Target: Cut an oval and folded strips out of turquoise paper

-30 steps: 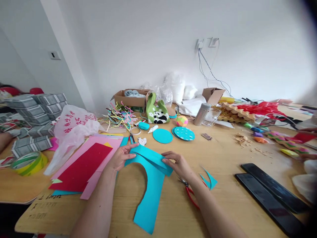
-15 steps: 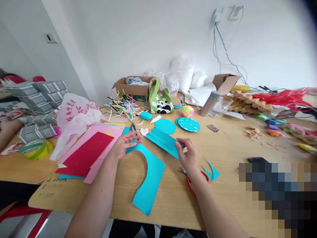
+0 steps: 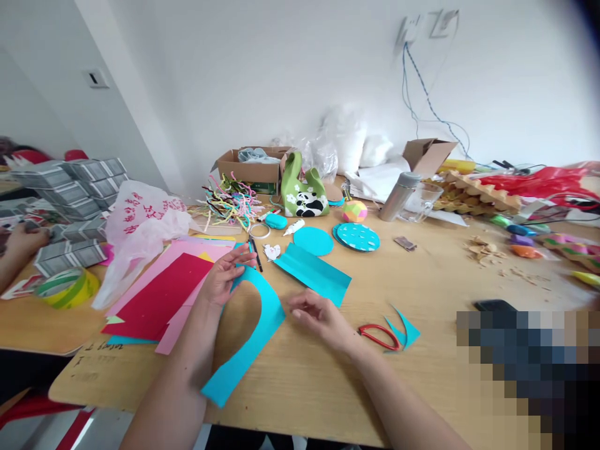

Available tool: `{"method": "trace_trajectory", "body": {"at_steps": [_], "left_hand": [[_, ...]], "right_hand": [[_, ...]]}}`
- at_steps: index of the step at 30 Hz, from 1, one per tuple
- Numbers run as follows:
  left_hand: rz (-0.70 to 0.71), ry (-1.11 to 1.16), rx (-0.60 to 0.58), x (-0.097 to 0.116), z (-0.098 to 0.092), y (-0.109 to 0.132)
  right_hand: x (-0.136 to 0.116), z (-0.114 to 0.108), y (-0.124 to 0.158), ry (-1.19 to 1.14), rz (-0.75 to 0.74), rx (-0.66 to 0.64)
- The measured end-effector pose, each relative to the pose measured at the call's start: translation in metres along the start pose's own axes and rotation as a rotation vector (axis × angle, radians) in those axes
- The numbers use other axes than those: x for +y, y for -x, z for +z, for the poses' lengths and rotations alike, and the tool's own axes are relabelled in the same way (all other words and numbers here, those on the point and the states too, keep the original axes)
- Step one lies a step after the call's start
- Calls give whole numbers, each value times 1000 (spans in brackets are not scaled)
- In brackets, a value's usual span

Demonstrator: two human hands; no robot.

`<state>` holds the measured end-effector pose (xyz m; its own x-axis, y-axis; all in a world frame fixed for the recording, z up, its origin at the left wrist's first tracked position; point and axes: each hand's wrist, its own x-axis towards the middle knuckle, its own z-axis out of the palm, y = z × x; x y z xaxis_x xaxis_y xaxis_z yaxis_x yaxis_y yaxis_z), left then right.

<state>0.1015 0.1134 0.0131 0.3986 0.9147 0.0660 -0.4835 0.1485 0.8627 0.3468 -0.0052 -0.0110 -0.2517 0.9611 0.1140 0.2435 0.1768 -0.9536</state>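
Observation:
A blue paper offcut [image 3: 268, 304] with a large curved cutout hangs from my left hand [image 3: 221, 278], which pinches its upper end. My right hand [image 3: 315, 312] is close to the right edge of that offcut, its fingers loosely bent and holding nothing I can see. Just beyond it a creased blue paper strip [image 3: 312, 273] lies on the table. Red-handled scissors [image 3: 380, 336] rest right of my right wrist, their blades hidden by the arm. Beside them are thin blue scraps [image 3: 407, 331]. Farther back lies a blue paper circle [image 3: 313, 240].
Red paper [image 3: 164, 290] and pink sheets lie at left, near a white plastic bag [image 3: 140, 219] and tape roll [image 3: 68, 287]. At back stand a panda-printed green bag [image 3: 304, 194] and steel bottle [image 3: 399, 197]. Another person's hand [image 3: 25, 240] is at far left.
My right hand has let go of the creased blue strip and moved left and toward me, near the offcut. The offcut has shifted left with my left hand. More of the scissors' handles shows.

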Motion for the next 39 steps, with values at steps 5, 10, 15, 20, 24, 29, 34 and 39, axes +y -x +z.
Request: {"method": "trace_trajectory", "body": {"at_steps": [5,10,15,20,24,29,34,39], "left_hand": [[3,12,-8,-3,2,0],[-35,24,-79,-6,7,1],[-70,-6,-114,-10,9,-1],[-86,-87,-100,-15,8,-5],[21,-223,48,-19,9,-11],[229,-639,217,3,25,-7],[356,-1221,-14,21,62,58],[342,-1697,-325,-34,75,149]], "right_hand": [[8,10,0,-107,-53,-63],[7,17,-5,-143,-11,-94],[13,19,-5,-122,19,-134],[13,15,-4,-238,235,-187],[10,7,-5,-255,334,-137],[7,3,-4,-266,402,-112],[-2,8,3,-93,432,-68],[-19,4,22,551,289,-91]]}}
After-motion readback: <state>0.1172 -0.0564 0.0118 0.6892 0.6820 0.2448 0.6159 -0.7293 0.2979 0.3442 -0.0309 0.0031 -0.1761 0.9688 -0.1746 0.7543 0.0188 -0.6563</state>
